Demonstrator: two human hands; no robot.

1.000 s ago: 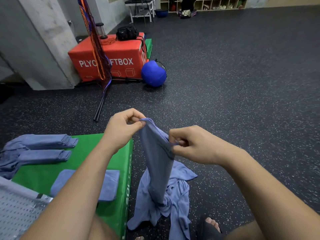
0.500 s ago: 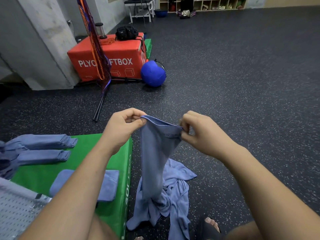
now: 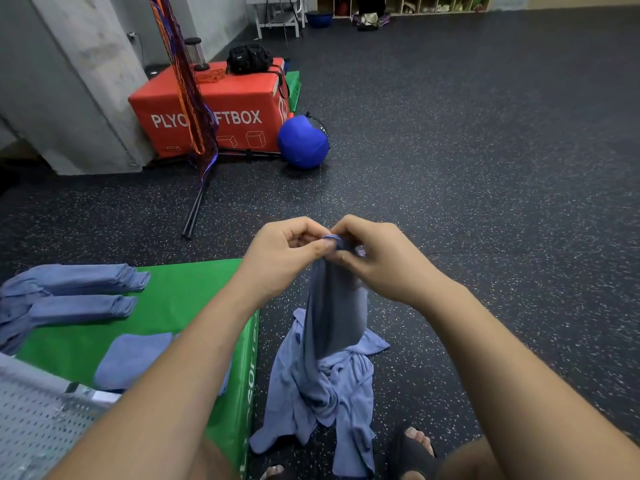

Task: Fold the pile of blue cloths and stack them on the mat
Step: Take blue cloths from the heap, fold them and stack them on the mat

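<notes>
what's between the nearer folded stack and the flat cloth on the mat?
Only bare green mat between the stack and the flat cloth; head view.

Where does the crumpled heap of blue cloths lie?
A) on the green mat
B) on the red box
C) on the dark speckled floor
C: the crumpled heap of blue cloths rests on the dark speckled floor, just right of the green mat.

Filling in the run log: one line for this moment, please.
step: fold cloth | left hand: pinches cloth top | right hand: pinches cloth top | pile: on floor | mat: holds folded cloths
</notes>
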